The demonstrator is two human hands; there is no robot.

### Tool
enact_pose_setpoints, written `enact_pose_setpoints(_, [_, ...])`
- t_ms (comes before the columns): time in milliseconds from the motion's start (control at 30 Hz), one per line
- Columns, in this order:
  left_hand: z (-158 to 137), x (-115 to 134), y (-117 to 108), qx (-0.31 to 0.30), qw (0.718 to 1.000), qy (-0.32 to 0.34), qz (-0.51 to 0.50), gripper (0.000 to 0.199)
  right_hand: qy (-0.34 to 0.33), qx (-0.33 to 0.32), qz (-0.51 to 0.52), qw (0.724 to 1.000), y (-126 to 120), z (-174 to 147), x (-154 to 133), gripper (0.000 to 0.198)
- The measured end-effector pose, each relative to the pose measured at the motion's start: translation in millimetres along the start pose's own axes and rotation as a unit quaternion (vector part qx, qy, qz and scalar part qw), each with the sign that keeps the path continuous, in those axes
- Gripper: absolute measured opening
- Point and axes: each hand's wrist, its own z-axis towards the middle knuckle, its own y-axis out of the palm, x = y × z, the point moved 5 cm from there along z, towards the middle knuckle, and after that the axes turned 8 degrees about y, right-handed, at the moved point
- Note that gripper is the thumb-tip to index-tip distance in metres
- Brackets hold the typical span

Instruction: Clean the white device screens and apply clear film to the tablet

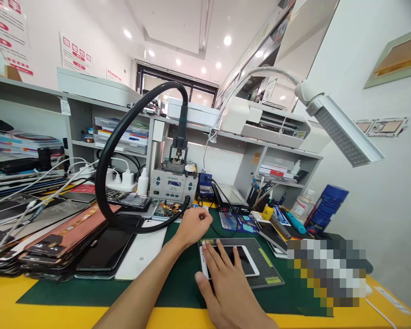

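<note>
A white-framed smartphone (248, 264) with a dark screen lies face up on a grey textured pad (265, 256). My right hand (226, 278) rests flat on its left part, fingers stretched out and spread. Beyond the phone, my left hand (194, 226) hovers over the dark green mat (178, 274) with its fingers curled in. Whether anything is inside those fingers is hidden. A thin black cord passes close to that hand. Just behind stand a hot-air rework station (174, 186) with a thick black hose (104, 183) and a small blue unit (206, 185).
Stacked phone screens and panels (58, 237) and a white tablet-like panel (142, 251) lie at left. To the right are a pen holder (260, 194), a yellow bottle (267, 211), a blue can (327, 208) and a blurred-out patch. An LED lamp (345, 130) hangs overhead.
</note>
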Motion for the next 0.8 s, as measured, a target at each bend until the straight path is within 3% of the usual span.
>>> enact_pose_setpoints(433, [-1,-2,0,-0.014,1.000,-0.022,-0.018,0.031,-0.023,-0.021,0.021,0.999,11,-11,-4,0.070])
enact_pose_setpoints(800, [-2,-5,1,-0.020,0.999,-0.032,-0.010,0.030,0.004,0.003,-0.026,1.000,9,-22,40,0.061])
